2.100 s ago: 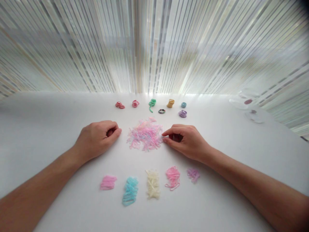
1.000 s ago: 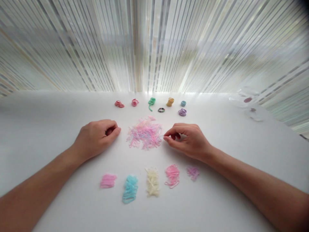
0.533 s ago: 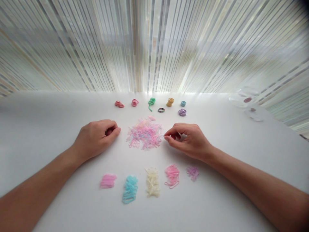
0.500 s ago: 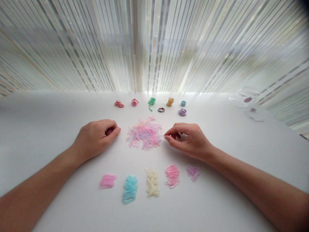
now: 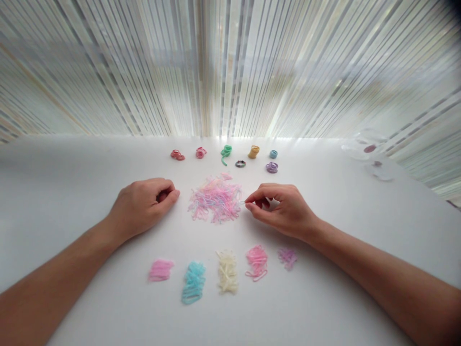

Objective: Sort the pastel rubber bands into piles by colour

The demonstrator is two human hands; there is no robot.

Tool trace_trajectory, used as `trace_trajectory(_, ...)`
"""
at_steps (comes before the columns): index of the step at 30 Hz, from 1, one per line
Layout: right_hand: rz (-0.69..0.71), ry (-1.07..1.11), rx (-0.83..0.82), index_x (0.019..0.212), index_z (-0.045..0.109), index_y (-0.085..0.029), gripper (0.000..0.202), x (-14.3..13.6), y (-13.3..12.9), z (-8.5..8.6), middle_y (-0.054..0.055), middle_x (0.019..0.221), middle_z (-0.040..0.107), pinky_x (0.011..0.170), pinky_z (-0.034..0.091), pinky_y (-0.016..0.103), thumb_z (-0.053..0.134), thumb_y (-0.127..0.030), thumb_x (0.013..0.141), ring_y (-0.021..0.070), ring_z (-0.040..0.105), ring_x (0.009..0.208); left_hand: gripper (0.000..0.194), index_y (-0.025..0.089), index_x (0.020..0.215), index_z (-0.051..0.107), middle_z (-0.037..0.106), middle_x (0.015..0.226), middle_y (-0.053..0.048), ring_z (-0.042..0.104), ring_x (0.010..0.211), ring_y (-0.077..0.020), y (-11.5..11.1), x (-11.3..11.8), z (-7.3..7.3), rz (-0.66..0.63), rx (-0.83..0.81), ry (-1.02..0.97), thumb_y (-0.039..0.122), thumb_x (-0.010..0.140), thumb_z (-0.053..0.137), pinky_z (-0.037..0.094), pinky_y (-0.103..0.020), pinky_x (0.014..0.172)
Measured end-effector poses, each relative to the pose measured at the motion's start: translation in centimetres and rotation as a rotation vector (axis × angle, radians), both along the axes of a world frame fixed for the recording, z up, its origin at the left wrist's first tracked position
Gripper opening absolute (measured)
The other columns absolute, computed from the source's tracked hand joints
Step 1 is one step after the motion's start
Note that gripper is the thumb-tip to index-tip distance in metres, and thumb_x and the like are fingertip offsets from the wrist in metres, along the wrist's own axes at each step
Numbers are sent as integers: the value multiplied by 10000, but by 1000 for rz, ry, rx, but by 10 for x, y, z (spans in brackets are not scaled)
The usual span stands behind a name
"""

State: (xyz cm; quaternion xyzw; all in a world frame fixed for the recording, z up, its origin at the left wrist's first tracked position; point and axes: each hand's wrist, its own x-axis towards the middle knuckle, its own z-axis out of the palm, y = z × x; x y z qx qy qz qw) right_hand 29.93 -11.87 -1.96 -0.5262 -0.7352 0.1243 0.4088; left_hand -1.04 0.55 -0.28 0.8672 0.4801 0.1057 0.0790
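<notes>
A loose pile of small rubber bands [image 5: 218,199], mostly pink, lilac and pale blue, lies in the middle of the white table. At its right edge, the thumb and index finger of my right hand [image 5: 279,209] pinch a thin pale rubber band [image 5: 242,202]. My left hand [image 5: 146,204] rests on the table left of the pile, fingers curled into a loose fist; nothing shows in it. Sorted heaps lie nearer to me: light pink bands [image 5: 161,270], turquoise bands [image 5: 193,282], cream bands [image 5: 227,272], brighter pink bands [image 5: 257,262] and purple bands [image 5: 287,258].
Along the back lie a red coil [image 5: 177,154], a pink coil [image 5: 200,153], a green coil [image 5: 226,153], a yellow coil [image 5: 253,152], a blue coil [image 5: 273,154], a purple coil [image 5: 272,167] and a multicoloured ring [image 5: 240,164]. A clear plastic object [image 5: 376,164] stands far right, before string curtains [image 5: 201,67].
Almost nothing differs. Both hands hold their places, with the right still pinching the pale band at the pile's edge.
</notes>
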Motion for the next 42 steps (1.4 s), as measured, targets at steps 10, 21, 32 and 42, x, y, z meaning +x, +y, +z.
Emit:
trace_trajectory(10,9,7,-9,812,795,-181,101,-1,-1,1,-8,666,685,584,468,242,705,-170,858,98,576,562,397,227,778,631,659,745,-14,542,689,-175,0,0,1,-9,13,-1,536,948,450,342,-330,676)
trace_trajectory(21,-53,181,-169,791,805,-164,139,-1,0,3,3,606,646,506,383,252,722,-261,847,105,505,540,392,226,779,634,666,746,-17,543,687,-176,-1,0,1,-2,13,-3,534,942,454,339,-328,672)
trace_trajectory(32,-59,326,-290,793,816,-140,225,2,2,0,12,600,620,497,342,253,759,-355,830,102,439,548,394,231,779,630,663,746,-16,546,688,-180,0,-1,0,0,9,-2,541,948,455,339,-330,674)
trace_trajectory(42,-49,361,-303,786,811,-142,237,3,2,-1,11,599,620,496,344,253,770,-373,819,104,448,549,393,234,777,628,673,758,-23,555,701,-189,1,-1,0,-2,18,5,540,948,451,337,-334,676)
